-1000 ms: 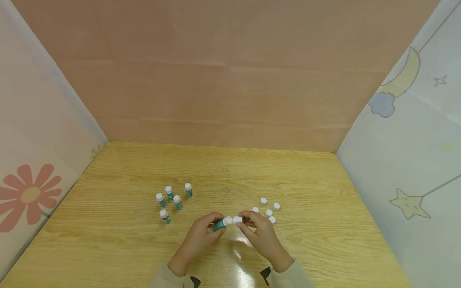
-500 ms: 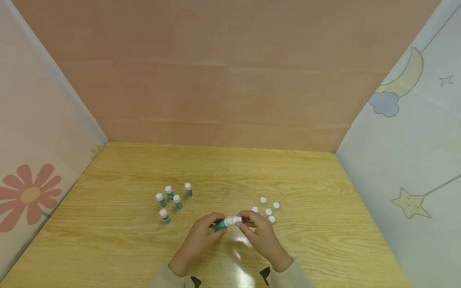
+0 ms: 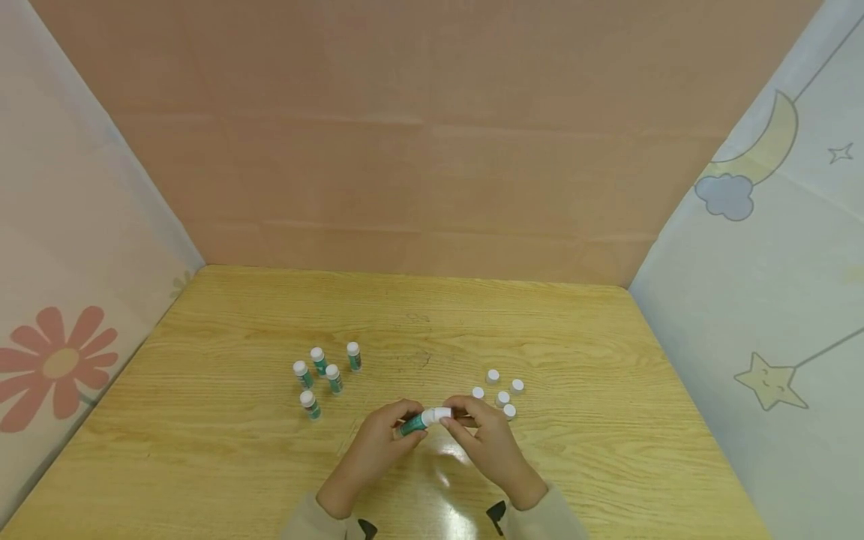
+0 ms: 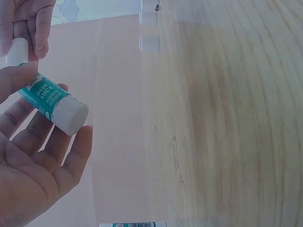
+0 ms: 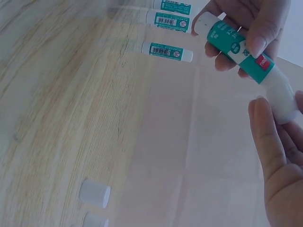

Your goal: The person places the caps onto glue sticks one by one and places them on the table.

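My left hand [image 3: 380, 439] grips a green and white glue stick [image 3: 413, 424], its label legible in the left wrist view. A white cap [image 3: 442, 412] is pinched between the thumb and fingers of my right hand [image 3: 490, 444]. Cap and glue stick meet end to end at a slight angle, as the right wrist view shows; whether the cap sits over the tip I cannot tell. Both hands are above the table near its front middle. To the right of the right hand lie several loose white caps [image 3: 502, 399].
Several glue sticks [image 3: 334, 379] stand upright in a group on the left of the wooden table [image 3: 418, 315]. A tan backdrop [image 3: 425, 187] rises behind the table, with patterned panels [image 3: 763, 300] on either side.
The gap between the cap and the glue stick has closed, the two hands drawing slightly together. The caps and upright glue sticks on the table stay where they were.
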Demonstrator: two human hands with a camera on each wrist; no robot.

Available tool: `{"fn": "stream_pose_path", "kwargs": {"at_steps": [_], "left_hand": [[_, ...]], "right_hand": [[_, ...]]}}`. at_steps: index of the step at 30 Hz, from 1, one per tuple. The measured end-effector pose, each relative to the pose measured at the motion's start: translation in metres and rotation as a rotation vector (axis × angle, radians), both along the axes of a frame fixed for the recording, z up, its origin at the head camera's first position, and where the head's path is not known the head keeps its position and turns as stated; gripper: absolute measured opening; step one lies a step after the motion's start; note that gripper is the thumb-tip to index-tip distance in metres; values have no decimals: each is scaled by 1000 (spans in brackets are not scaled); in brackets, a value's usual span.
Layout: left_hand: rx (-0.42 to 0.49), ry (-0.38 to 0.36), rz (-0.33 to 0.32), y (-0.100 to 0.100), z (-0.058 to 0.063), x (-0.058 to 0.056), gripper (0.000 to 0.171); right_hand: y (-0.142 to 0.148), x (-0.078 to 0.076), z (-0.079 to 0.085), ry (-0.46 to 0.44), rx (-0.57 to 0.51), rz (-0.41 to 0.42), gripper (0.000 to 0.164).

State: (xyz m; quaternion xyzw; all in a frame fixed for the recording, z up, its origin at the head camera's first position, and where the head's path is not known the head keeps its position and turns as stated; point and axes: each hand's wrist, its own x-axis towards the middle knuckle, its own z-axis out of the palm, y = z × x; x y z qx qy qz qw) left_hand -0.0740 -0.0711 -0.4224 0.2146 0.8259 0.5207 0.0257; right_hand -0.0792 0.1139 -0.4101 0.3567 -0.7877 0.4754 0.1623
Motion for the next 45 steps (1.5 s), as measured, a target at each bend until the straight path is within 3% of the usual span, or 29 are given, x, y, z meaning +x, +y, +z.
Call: {"fn": "stream_pose_path", "kwargs": {"at_steps": [14, 20, 30, 38, 45], "left_hand": [[-24, -3, -9, 0, 3, 1, 17], [-34, 56, -18, 0, 1, 2, 17], [-121, 89, 13, 0, 1, 2, 22], [-185, 180, 19, 0, 2, 3, 23], [-179, 189, 27, 0, 2, 4, 25]], "right_hand": [[1, 2, -1, -97, 40, -11, 18], [1, 2, -2, -69, 54, -5, 19], [1, 0, -6, -36, 72, 7, 19], [1, 2, -5, -20, 99, 8, 20], [0, 2, -1, 15, 88, 23, 23]]}}
